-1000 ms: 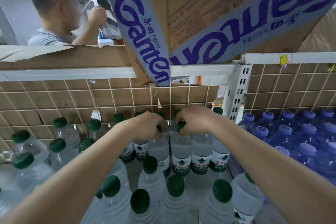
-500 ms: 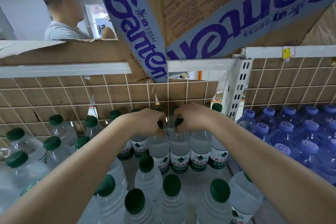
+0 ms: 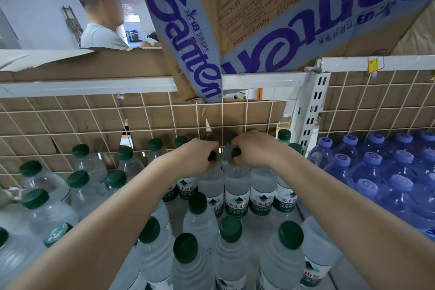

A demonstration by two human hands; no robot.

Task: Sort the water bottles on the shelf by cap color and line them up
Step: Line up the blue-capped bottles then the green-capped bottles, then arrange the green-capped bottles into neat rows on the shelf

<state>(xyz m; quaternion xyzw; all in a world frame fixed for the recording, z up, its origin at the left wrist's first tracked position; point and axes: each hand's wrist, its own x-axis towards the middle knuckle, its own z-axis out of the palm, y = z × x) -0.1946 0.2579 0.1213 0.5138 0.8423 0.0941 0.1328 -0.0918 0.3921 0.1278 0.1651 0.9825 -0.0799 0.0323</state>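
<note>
Left hand grips one green-capped bottle by its neck at frame centre; right hand grips the adjacent green-capped bottle; purple-capped bottles occupy the shelf compartment at right.

Green-capped bottles, lilac-capped bottles, purple-lettered carton.

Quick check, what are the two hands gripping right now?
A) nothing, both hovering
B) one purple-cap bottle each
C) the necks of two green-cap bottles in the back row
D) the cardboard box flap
C: the left hand and right hand each curl around the neck of a green-cap bottle in the back row by the wire grid; the purple-cap bottles sit untouched in the bay to the right.
</note>
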